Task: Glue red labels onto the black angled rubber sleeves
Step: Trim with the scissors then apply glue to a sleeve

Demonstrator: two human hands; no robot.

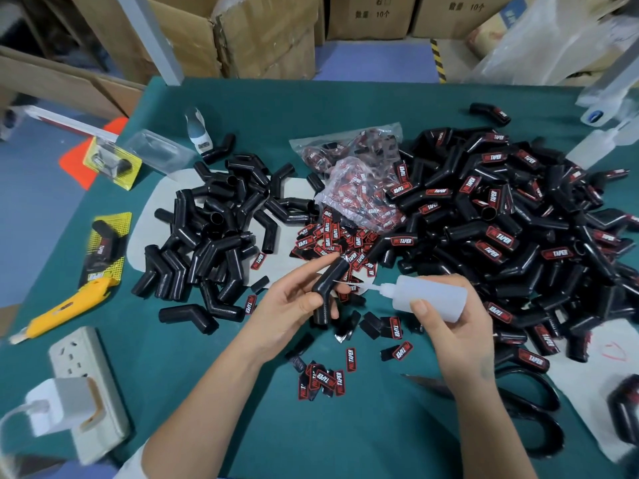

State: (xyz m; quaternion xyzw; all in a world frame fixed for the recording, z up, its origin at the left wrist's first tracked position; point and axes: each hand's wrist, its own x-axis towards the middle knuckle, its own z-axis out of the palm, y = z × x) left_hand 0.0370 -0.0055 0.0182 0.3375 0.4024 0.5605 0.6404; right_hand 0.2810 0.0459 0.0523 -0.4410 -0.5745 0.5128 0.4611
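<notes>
Left hand grips a bare black angled rubber sleeve above the green table mat. Right hand is wrapped round a translucent plastic glue bottle, nozzle tip at the sleeve. Step looks like glue application. Next: pick a loose red-and-black label and press it on. Unlabelled pile left, labelled pile right.

We are losing the scissors partly behind our right forearm, the power strip is blurring, and cardboard boxes are running off the top edge.
</notes>
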